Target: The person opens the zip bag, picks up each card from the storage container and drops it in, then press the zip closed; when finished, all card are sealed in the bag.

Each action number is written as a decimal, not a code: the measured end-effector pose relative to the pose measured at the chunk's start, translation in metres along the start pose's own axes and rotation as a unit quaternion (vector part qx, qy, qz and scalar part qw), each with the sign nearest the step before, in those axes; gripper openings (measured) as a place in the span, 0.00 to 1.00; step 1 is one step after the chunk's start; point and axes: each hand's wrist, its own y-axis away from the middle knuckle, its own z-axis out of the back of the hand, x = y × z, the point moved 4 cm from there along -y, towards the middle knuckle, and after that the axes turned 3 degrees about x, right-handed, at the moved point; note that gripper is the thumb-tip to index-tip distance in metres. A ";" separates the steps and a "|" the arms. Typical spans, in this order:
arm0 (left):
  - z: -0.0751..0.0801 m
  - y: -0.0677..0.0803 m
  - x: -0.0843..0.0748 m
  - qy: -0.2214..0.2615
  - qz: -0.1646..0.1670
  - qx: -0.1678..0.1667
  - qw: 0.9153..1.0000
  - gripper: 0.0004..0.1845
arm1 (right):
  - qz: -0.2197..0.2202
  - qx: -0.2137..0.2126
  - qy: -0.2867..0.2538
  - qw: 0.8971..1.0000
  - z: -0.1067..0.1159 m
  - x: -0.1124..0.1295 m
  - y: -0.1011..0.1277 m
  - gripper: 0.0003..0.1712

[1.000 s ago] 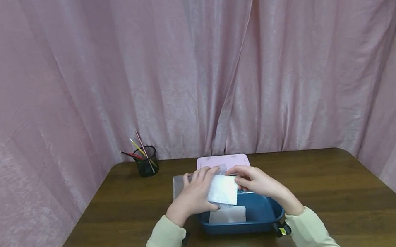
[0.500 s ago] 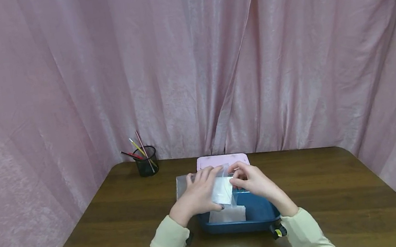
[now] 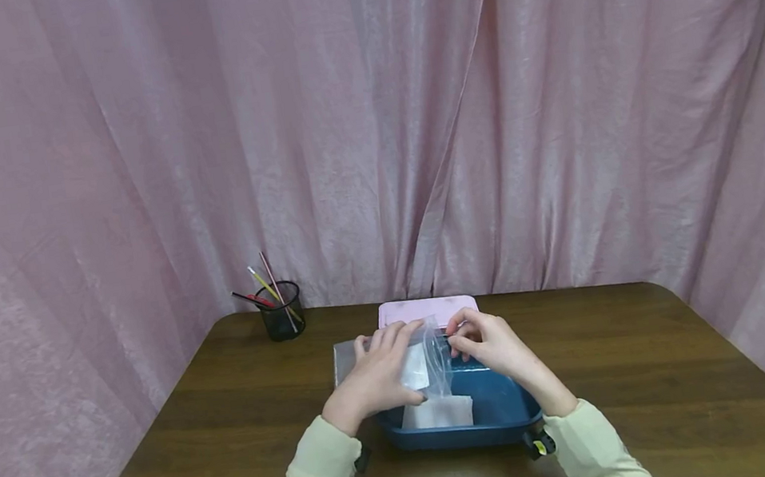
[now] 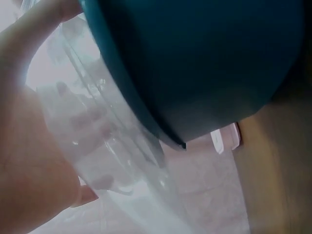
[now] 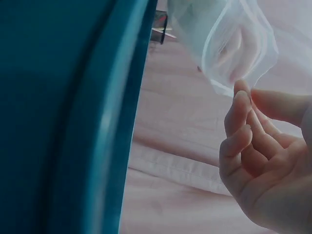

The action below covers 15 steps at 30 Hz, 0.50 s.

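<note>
1. Clear plastic: a thin zip bag (image 3: 435, 360) is held above the blue tray (image 3: 499, 408), between the two hands, at the middle of the wooden desk (image 3: 662, 379).
2. Inside the clear bag, a white card (image 3: 415, 366) sits against the left side, next to the left palm.
3. Left hand (image 3: 375, 376): its fingers are curled over the bag's top and left side, and the thumb is under it, so it grips both bag and card. From the left wrist camera the bag's film lies across this hand, right beside the tray's rim.
4. Right hand (image 3: 487, 345): from the head camera its fingertips meet at the bag's upper right edge. From the right wrist camera the thumb and curled fingers (image 5: 242, 105) touch the bag's lip; they seem to pinch it, though the contact is slight.
5. Deciding relation: the bag stands on edge, its long axis running from the mouth at the top down towards the tray. The mouth lies towards the right hand and the card's side towards the left hand, which has the fuller hold.
6. Below the bag, a second white card (image 3: 438, 414) lies flat in the tray.
7. Behind the hands, a pink lid (image 3: 428, 310) and a grey sheet (image 3: 343, 356) lie on the desk, with a black pen cup (image 3: 281, 310) at the far left.
</note>
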 end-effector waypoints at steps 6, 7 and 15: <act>0.001 0.004 0.010 -0.001 0.012 0.011 1.000 0.56 | 0.052 0.044 0.148 0.987 -0.002 -0.003 -0.001 0.02; 0.001 0.005 0.012 -0.001 0.014 0.012 1.000 0.56 | 0.057 0.054 0.171 0.982 -0.003 -0.004 -0.001 0.03; 0.000 0.012 0.022 0.008 0.017 0.024 1.000 0.55 | 0.063 0.154 0.297 0.940 -0.014 -0.010 -0.008 0.06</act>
